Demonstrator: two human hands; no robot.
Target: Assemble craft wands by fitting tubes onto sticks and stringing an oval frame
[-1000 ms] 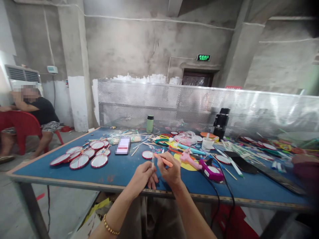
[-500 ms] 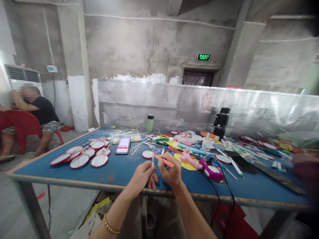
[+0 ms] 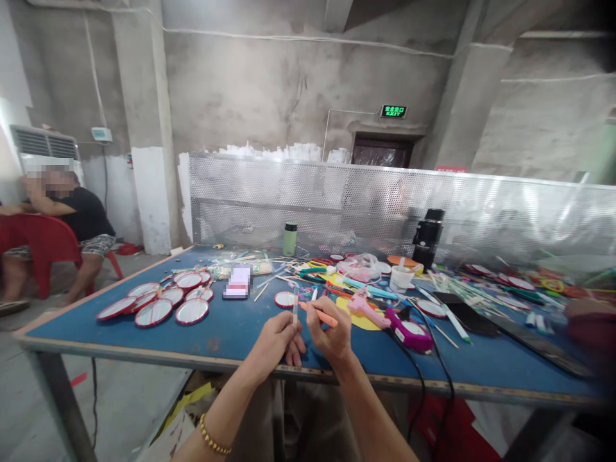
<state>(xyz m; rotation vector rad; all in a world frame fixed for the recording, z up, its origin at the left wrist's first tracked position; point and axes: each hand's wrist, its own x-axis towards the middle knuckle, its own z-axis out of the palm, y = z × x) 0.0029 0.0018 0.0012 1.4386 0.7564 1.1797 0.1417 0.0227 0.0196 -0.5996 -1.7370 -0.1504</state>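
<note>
The left grip (image 3: 276, 339), a bare hand, is clasped on a thin, pale strip (image 3: 295, 310), which projects past the fingers, away from the person. The right grip (image 3: 332, 330), also a bare hand, grasps an orange pen (image 3: 323, 314); the pen's tip points at the strip, and contact between the two cannot be confirmed. All positions are referenced to the phone (image 3: 237, 282), which lies on the blue surface (image 3: 216, 330). Strip, pen and both hands are located to the right of the phone and nearer to the person. A lone red-rimmed disc (image 3: 283, 299) rests just right of the phone, beyond the hands; the strip partly overlaps it in view. A group of red-rimmed discs (image 3: 153, 312), some overlapping, lies to the left of the phone. The green bottle (image 3: 289, 241) stands upright, behind and to the right of the phone. The pink tool (image 3: 364, 308), the purple device (image 3: 409, 330) and the white cup (image 3: 401, 280) are well to its right; the black flask (image 3: 426, 240) stands farther right and behind. A bead bracelet (image 3: 210, 436) encircles the left wrist, nearer to the person than the phone.
</note>
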